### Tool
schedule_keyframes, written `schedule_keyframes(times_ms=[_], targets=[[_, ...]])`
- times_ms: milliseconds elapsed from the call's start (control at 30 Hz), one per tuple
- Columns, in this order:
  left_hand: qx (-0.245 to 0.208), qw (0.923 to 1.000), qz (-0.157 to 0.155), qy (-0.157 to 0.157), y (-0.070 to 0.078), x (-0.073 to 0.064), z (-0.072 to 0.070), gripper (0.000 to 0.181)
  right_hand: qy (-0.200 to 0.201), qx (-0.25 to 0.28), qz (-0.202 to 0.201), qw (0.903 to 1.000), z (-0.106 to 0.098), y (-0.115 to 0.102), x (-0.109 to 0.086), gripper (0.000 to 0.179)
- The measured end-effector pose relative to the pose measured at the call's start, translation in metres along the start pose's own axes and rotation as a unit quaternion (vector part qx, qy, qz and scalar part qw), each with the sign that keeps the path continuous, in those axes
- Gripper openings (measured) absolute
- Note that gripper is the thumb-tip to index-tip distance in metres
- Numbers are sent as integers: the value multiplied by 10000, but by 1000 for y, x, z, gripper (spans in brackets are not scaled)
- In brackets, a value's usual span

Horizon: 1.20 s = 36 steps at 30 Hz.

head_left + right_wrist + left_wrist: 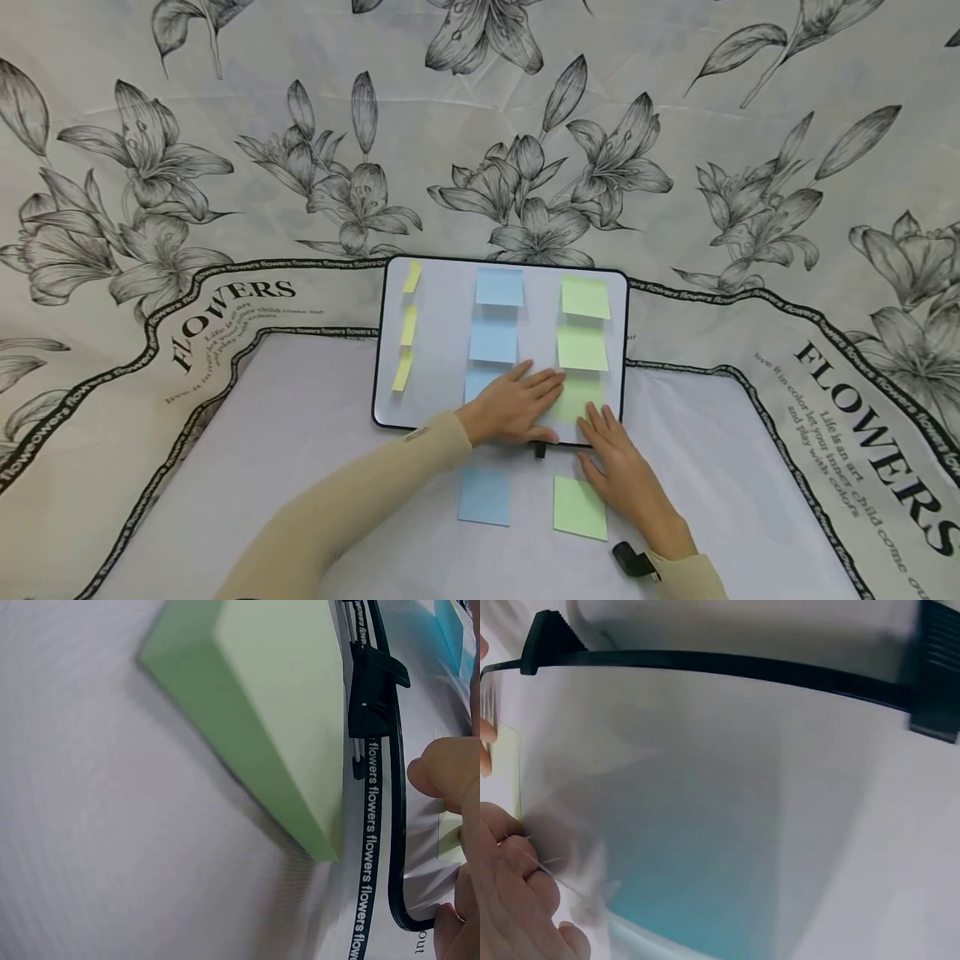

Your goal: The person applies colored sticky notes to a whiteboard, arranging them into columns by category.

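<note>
A black-framed whiteboard [442, 350] carries three small yellow strips [408, 325], a column of blue sticky notes [493, 340] and a column of green sticky notes [582, 347]. My left hand [513, 406] reaches across the board's lower part, its extended fingers touching the lowest green note [581, 393]. That hand partly covers the lowest blue note [480, 382]. At the board's lower right edge, my right hand [621, 471] has its fingertips by the same green note's lower right corner. Its fingers are fairly straight and grip nothing.
On the white tabletop [405, 533], a blue sticky-note pad [483, 497] and a green sticky-note pad [580, 508] lie in front of the board. The green pad [277, 712] looms close in the right wrist view. Flower-printed cloth [360, 133] rises behind.
</note>
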<state>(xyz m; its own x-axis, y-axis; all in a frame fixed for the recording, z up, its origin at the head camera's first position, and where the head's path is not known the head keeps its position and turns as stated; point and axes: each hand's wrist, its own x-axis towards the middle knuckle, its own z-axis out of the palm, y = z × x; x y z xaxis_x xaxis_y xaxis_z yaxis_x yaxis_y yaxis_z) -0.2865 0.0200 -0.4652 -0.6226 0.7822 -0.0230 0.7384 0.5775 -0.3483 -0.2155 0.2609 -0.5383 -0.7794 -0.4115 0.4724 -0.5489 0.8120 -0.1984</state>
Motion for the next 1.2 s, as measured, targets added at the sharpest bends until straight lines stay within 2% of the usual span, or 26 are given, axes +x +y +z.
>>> schedule_keyframes(times_ms=[100, 200, 367, 433, 500, 767, 933, 1067, 1200], targets=[[51, 10000, -13, -31, -2, -4, 0, 85, 22, 14, 1, 10000, 0, 1, 0, 58], [292, 9996, 50, 39, -4, -4, 1, 85, 45, 7, -24, 10000, 0, 1, 0, 57], [1027, 9920, 365, 636, -7, 0, 6, 72, 133, -3, -60, 9999, 1, 0, -1, 57], [1203, 9877, 455, 884, -8, 2, 8, 66, 196, 5, -102, 9998, 2, 0, -1, 57], [1247, 9861, 490, 982, -9, 4, 10, 64, 254, 5, -153, 9996, 2, 0, -1, 58], [894, 9913, 528, 813, -10, 11, 11, 75, 286, -32, -194, 9994, 3, -1, -1, 57], [633, 9946, 586, 575, -5, 21, 6, 86, 199, -15, -113, 9997, 1, -2, -2, 57], [725, 9948, 648, 304, 1, 31, 0, 99, 229, -1, -111, 9997, 1, -3, -2, 59], [770, 9946, 670, 162, 6, 40, -7, 108, 240, 43, -115, 9996, 2, -4, -2, 59]])
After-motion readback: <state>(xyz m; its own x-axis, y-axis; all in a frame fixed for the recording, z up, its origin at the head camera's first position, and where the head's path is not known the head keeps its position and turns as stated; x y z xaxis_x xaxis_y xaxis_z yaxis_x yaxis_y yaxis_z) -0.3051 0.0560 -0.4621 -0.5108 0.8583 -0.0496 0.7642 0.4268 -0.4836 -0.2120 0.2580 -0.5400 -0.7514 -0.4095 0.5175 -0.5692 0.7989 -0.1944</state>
